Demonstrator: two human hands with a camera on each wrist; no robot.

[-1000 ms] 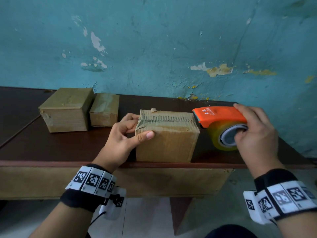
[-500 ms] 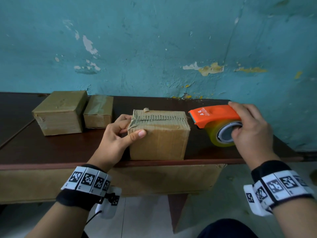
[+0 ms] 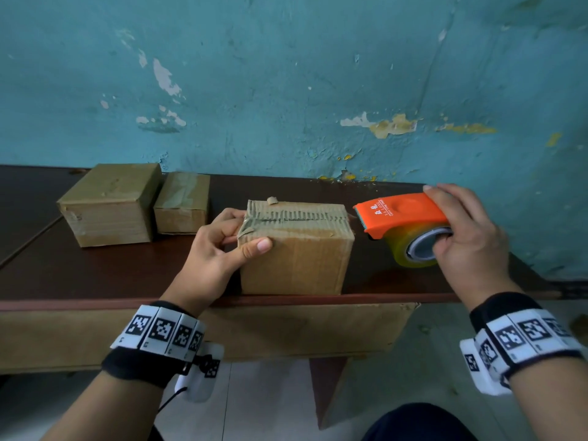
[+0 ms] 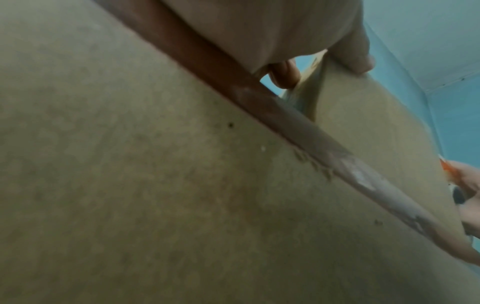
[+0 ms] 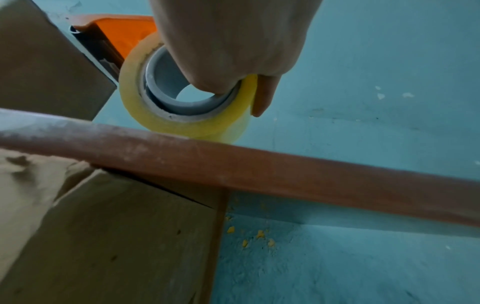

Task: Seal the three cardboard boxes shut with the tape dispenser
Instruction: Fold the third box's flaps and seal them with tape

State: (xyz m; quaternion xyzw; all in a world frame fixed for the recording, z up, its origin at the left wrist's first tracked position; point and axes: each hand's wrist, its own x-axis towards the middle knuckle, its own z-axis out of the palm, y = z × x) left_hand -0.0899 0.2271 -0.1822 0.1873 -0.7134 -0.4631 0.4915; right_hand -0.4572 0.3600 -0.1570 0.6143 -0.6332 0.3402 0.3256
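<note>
Third box in hand: left hand (image 3: 219, 249) grips the near cardboard box (image 3: 296, 246); right hand (image 3: 471, 237) clutches the tape dispenser (image 3: 401, 214) just right of it. Next, probably lay tape along the top seam.

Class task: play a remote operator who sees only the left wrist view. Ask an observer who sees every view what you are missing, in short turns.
Operator: I see cardboard and a thumb. What is my other hand doing?
Observer: The right hand grips an orange tape dispenser beside the near box.
Operator: Is the dispenser on the box?
Observer: No, it sits just right of it, toothed edge toward the box.
Operator: Any other boxes?
Observer: Two: a large box and a small box, back left by the wall.
</note>
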